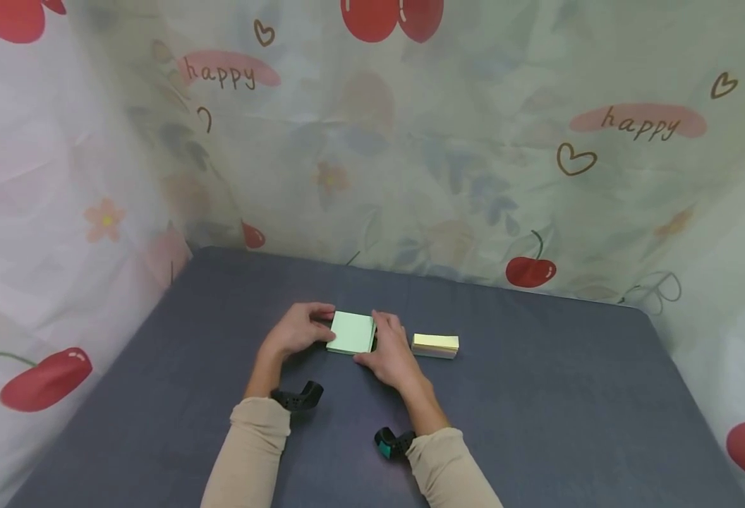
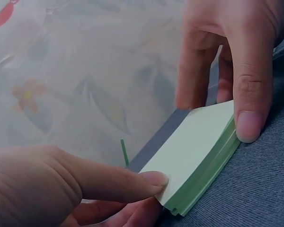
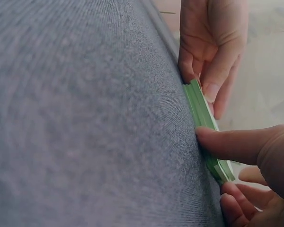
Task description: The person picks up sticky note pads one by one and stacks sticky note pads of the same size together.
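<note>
A stack of pale green sticky notes [image 1: 352, 332] lies on the dark grey table, its layers slightly uneven along the side. From the left, my left hand [image 1: 299, 329] grips it; the left wrist view shows the thumb on the top sheet near a corner and the fingers low at the side. My right hand [image 1: 391, 353] holds the stack's right side, with its thumb [image 2: 249, 125] against the near edge and the other fingers around the right and far sides. In the right wrist view, the green layered edge [image 3: 199, 106] shows between both hands.
Just right of my right hand sits a narrow stack of yellow-topped paper slips [image 1: 435, 343]. Grey cloth covers the table [image 1: 556, 402]. A printed curtain [image 1: 410, 176] stands along the table's back and sides. Black bands [image 1: 298, 397] are on both wrists.
</note>
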Available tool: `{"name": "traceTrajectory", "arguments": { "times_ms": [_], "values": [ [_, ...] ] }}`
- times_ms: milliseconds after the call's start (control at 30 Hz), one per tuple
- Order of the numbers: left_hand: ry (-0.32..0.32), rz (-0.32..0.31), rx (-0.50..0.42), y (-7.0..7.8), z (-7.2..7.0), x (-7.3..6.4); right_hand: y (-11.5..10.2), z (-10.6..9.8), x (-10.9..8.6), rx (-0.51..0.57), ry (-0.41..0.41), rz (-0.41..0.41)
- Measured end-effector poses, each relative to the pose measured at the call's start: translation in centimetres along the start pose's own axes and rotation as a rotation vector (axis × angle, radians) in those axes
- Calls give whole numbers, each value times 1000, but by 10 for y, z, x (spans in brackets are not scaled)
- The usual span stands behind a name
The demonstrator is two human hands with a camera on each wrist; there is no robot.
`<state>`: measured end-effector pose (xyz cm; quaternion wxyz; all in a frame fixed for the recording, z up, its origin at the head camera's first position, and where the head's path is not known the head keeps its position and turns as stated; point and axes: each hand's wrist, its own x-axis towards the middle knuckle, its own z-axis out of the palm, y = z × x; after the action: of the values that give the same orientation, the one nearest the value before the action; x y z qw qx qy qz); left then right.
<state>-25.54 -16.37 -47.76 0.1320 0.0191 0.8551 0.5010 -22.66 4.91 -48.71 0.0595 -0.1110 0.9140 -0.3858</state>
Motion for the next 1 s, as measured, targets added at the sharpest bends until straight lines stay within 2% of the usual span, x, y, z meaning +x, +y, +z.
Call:
{"name": "traceTrajectory", "arguments": {
  "times_ms": [233,567,1000],
  "values": [
    [9,29,40,2,5,3,4,-1,-1,-25,5,-26],
    [-21,24,49,3,3,2,5,-1,0,-49,-3,-46],
    [-18,18,58,2,6,1,3,0,1,-27,-20,-11]
  ]
}}
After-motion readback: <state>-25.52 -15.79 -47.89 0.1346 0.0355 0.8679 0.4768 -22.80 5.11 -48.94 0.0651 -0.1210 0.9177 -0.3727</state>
